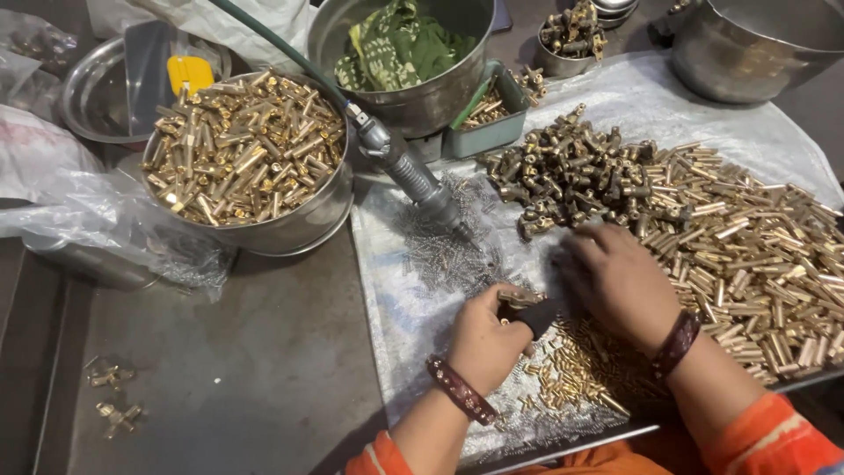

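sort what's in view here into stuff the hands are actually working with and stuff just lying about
In use: left hand gripping a small black tool; right hand on the brass pieces; small brass pins.

Lying about: air tool, steel bowl of brass parts, green cloth, grey tray.

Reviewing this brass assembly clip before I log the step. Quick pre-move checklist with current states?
1. Left hand grips a small dark piece with a brass part on it: ok.
2. Right hand is flat on the brass pieces beside the left hand; whether it has picked one: cannot tell.
3. Pneumatic driver lies unheld on the plastic sheet, tip toward the hands: ok.
4. Small brass parts heaped right under the hands: ok.
5. Steel bowl of brass parts, left of the driver, heaped to its rim: not ok if more must go in.
6. Alignment of the held parts: cannot tell, fingers cover them.
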